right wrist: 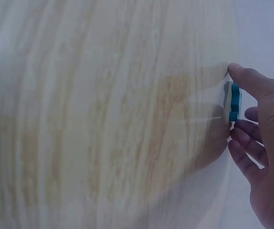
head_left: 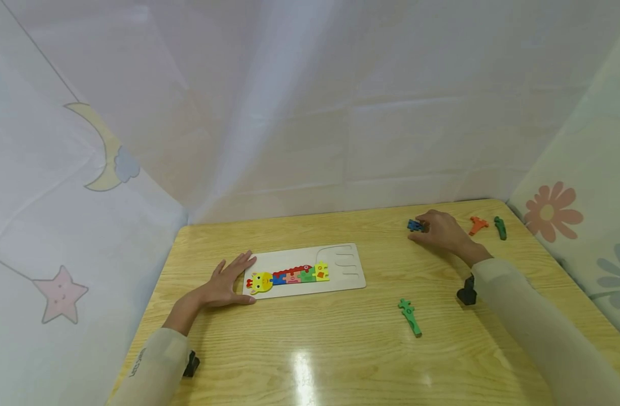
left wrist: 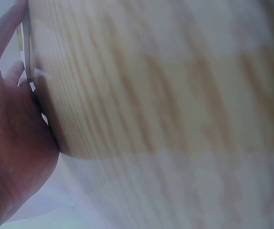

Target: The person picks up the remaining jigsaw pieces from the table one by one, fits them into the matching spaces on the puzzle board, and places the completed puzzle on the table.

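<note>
A pale puzzle board (head_left: 289, 291) lies on the table with a giraffe's yellow head (head_left: 261, 282) and several joined coloured pieces (head_left: 300, 275) in it. Outlines are drawn at its right end. My left hand (head_left: 227, 285) rests at the board's left end, fingers spread and thumb along the near edge; the left wrist view (left wrist: 17, 129) shows mostly palm. At the back right, my right hand (head_left: 442, 232) is around a small blue puzzle piece (head_left: 415, 225). In the right wrist view, fingertips are close to the blue piece (right wrist: 235, 102), while a gap separates it from the thumb.
An orange puzzle piece (head_left: 478, 225) and a dark green one (head_left: 500, 228) lie beyond my right hand, near the table's right edge. A light green piece (head_left: 410, 317) lies nearer, right of the board. Pale printed curtains (head_left: 300, 113) enclose the wooden table (head_left: 340, 349).
</note>
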{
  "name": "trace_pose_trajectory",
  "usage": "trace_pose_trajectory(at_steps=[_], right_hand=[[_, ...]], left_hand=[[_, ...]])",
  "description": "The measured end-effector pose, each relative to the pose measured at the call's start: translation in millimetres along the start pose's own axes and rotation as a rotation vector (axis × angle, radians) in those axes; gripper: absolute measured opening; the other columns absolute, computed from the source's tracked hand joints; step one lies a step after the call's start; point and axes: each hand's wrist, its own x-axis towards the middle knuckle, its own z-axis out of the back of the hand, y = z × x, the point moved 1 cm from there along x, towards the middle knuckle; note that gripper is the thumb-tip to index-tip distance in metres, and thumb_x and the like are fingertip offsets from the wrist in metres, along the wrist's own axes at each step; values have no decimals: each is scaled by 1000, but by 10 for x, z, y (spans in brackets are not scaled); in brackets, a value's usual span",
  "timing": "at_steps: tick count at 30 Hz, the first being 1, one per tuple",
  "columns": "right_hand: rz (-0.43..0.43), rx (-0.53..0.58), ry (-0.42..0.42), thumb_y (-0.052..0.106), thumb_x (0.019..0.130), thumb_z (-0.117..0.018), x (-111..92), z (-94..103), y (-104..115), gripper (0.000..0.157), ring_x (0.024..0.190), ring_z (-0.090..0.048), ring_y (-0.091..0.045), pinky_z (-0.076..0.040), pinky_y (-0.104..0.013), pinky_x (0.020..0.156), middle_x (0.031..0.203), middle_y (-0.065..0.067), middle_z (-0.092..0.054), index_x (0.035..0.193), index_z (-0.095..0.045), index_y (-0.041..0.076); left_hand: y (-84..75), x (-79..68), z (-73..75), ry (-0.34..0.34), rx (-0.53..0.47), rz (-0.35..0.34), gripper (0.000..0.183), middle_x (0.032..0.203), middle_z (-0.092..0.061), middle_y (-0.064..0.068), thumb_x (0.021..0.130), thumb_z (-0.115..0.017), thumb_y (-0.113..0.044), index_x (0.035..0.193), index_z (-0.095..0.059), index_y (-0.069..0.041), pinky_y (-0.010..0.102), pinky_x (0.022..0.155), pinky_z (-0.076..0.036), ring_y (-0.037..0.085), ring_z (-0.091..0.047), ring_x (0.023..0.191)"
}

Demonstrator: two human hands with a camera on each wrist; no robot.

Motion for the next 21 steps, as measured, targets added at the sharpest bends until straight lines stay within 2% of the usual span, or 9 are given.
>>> trace_pose_trajectory(at_steps=[12,21], right_hand=[[-7,-2,22,39,95,-80,31,-17,2,64,97,-67,-39,-57,-60,84,121,-29,-66,137,-66,-9],[12,46,16,34,95,-81,35,-38,-13,60,96,-67,-37,-57,-58,83,119,-28,-65,134,-68,-10]], left_hand=[[10,-4,-3,1,-6,2,108,178,-10,15,88,-82,-51,170,-24,-10,69,124,7,43,-8,163],[24,-6,-1,5,2,-3,108,178,-9,14,89,-82,-51,170,-23,-11,69,124,7,42,-8,163]])
